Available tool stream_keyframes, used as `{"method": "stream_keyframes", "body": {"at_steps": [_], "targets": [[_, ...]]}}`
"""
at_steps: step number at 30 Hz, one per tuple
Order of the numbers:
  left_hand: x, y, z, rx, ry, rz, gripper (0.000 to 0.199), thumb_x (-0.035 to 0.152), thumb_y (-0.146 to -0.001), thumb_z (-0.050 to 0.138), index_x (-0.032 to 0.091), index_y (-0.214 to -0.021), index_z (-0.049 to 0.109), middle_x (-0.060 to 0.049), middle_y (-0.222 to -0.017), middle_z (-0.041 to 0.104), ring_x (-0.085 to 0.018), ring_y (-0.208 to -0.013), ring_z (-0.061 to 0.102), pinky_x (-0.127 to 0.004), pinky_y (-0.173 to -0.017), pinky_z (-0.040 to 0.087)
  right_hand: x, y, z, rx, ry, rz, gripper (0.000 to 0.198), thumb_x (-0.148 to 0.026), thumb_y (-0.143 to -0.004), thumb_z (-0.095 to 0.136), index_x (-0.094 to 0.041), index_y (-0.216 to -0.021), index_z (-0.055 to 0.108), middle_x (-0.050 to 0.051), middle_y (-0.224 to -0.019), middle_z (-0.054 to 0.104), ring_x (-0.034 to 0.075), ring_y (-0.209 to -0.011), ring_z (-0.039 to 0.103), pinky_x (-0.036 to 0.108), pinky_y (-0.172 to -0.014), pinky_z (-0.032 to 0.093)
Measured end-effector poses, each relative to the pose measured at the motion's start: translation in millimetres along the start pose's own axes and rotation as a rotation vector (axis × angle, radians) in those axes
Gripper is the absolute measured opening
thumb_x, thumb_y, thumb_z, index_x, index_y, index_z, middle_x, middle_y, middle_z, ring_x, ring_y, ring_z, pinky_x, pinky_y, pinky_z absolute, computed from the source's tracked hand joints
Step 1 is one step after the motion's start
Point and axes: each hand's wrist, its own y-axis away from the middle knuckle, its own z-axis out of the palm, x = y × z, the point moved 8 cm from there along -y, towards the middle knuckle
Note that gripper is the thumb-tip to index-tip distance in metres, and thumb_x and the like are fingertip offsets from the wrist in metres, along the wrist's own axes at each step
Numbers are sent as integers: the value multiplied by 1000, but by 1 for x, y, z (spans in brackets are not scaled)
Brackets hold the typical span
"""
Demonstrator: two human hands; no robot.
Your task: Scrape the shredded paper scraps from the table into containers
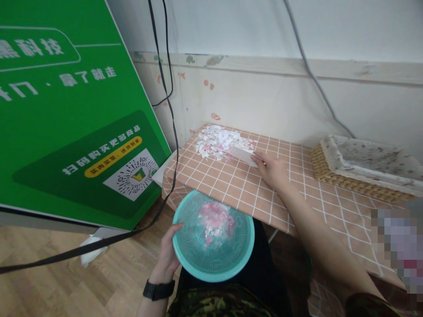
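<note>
A teal plastic colander (214, 269) is held by its left rim in my left hand (169, 251), thumb over the edge. Small pink and white scraps (216, 222) lie in its bottom. The colander sits just below the front edge of the table (254, 193). In my right hand (271, 169) a flat white card (243, 156) is pinched between thumb and fingers. The card's far end touches, or is very near, a pile of torn white and pink paper scraps (220, 140) at the table's left corner.
A wicker basket (350, 180) with a cloth lining stands on the table at the right. To the left rises a large green panel (66, 132) with white lettering and a QR code. A black strap (174, 145) hangs down and crosses the left side. A wall (264, 105) backs the table.
</note>
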Motion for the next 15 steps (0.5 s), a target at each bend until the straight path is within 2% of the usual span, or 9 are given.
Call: {"method": "stream_keyframes", "body": {"at_steps": [6,10,15], "targets": [[-1,1,1,-15,-19,12,11,17,-69,68,7,-74,72,-9,-68,74,-21,-57,67,-31,-59,55,3,3,-3,30,-80,20,40,-47,-93,41,-24,-115,66,9,-94,73,23,-75,67,32,-66,46],[1,1,-1,3,-6,43,6,15,-67,70,9,-69,71,-7,-64,73,-19,-54,66,-29,-56,54,-3,3,3,-37,-97,-18,39,-47,-93,42,-24,-111,68,8,-87,73,23,-72,67,31,-66,45],[2,3,1,-9,-4,50,8,16,-66,70,10,-72,71,-7,-66,74,-20,-56,67,-32,-59,55,-6,4,3,5,-172,-6,37,-46,-92,45,-23,-109,69,7,-87,73,22,-72,66,31,-66,45]]}}
